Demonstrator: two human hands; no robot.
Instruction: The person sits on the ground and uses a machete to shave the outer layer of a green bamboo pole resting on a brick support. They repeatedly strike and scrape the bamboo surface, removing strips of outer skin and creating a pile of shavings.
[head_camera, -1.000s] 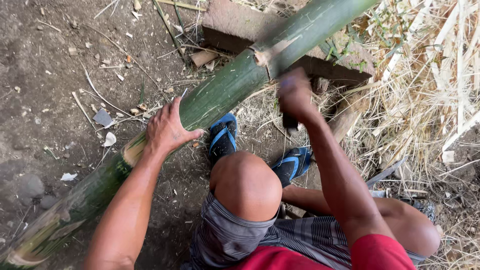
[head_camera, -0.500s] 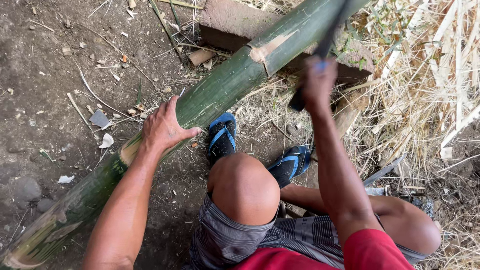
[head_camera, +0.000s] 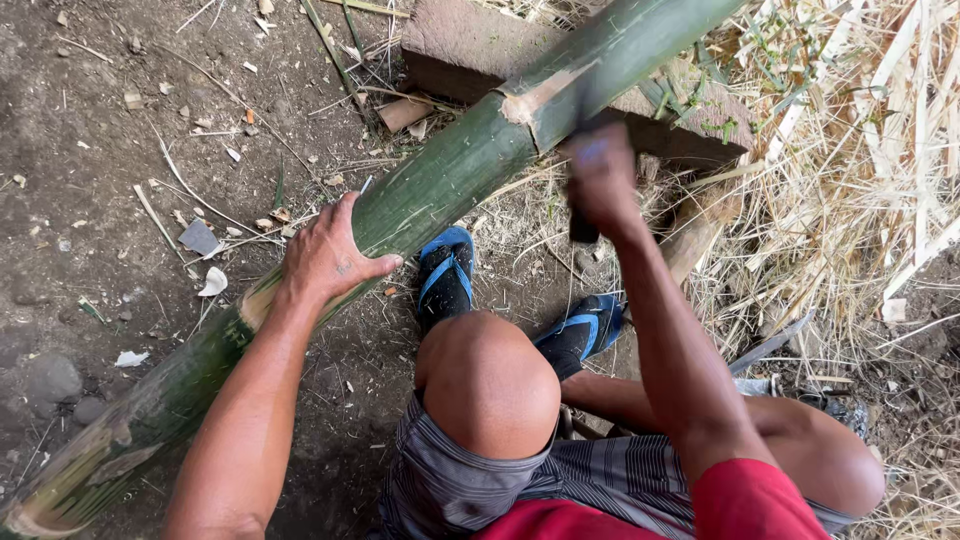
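You are looking down at your own arms and knees as you are crouching on bare, littered dirt. A long green bamboo pole (head_camera: 440, 190) is running diagonally across the view, from the lower left corner up to the upper right, where it is resting on a flat stone slab (head_camera: 455, 45). Your left hand (head_camera: 325, 255) is lying on top of the pole about midway along it, palm down, fingers spread and curling over the far side, pressing rather than fully gripping it. Your right hand (head_camera: 600, 175) is hanging just beside the pole on its near side, close to a pale cut notch (head_camera: 530, 100) in the green skin, and is clenched around a dark handle (head_camera: 583, 225) that is sticking out below the fist. The upper part of the tool is blurred, so what kind of blade it carries is hard to tell; it seems to be meeting the pole at the notch. Below your hands, your feet are sitting in blue sandals (head_camera: 445, 275) just under the pole. Dry straw (head_camera: 850, 170) is piling up on the right.
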